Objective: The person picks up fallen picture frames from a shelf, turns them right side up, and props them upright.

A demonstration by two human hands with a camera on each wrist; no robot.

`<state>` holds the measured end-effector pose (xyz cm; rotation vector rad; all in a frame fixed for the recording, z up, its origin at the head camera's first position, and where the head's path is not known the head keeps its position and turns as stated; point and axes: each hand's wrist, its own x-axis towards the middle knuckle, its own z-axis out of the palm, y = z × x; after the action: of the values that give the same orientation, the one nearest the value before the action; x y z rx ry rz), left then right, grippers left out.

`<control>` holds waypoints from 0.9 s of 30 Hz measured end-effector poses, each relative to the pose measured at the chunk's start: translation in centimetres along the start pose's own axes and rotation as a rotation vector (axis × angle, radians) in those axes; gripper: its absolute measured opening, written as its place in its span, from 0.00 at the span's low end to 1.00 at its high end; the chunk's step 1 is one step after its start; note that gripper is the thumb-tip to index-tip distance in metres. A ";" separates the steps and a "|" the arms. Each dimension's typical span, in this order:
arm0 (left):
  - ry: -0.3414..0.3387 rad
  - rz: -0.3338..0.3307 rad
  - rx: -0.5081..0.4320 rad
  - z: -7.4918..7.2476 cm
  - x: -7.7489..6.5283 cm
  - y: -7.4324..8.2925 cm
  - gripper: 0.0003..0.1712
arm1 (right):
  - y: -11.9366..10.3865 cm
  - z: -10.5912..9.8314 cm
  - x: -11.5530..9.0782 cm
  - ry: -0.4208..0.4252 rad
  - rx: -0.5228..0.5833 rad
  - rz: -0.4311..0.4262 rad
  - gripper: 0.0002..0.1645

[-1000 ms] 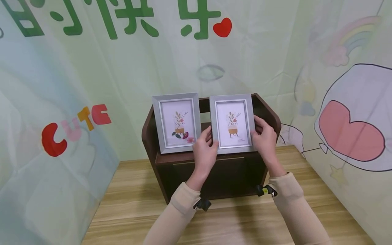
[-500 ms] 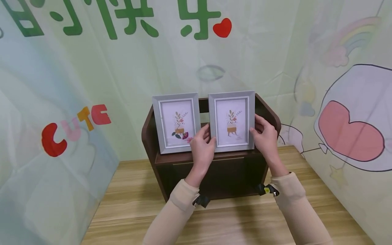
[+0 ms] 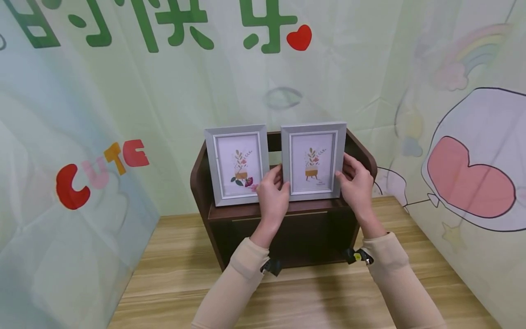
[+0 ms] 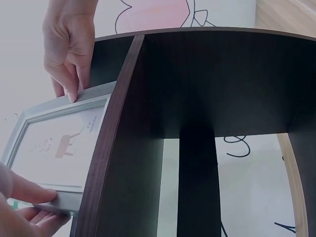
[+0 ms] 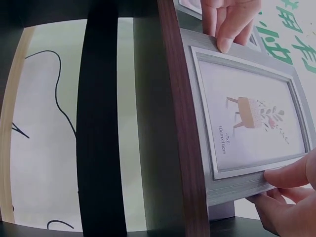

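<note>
- Fingers (image 3: 352, 161) pinching: left hand (image 3: 273, 196) and right hand (image 3: 358, 187) on the picture frame's (image 3: 312, 162) 2 long sides!
- It's between them, neither nearer, long axis rising above the shelf (image 3: 240, 212).

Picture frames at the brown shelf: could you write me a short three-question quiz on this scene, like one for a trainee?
1. In the head view, which edge of the right picture frame does the person's left grip hold? A) top B) left C) right
2. True or false: the left picture frame stands on the dark brown shelf unit.
3. What is drawn inside the right picture frame?

Key: 1 B; 2 true; 3 a potted plant.
</note>
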<state>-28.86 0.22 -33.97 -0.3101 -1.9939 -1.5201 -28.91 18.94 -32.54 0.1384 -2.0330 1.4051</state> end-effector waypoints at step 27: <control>-0.025 0.135 0.139 -0.1 -0.1 -0.9 0.15 | 0.7 0.8 -0.5 0.124 -0.012 -0.082 0.26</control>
<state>-29.25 -0.15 -34.71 -0.3992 -2.0431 -1.2939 -29.19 18.40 -33.59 0.1254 -1.9126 1.3186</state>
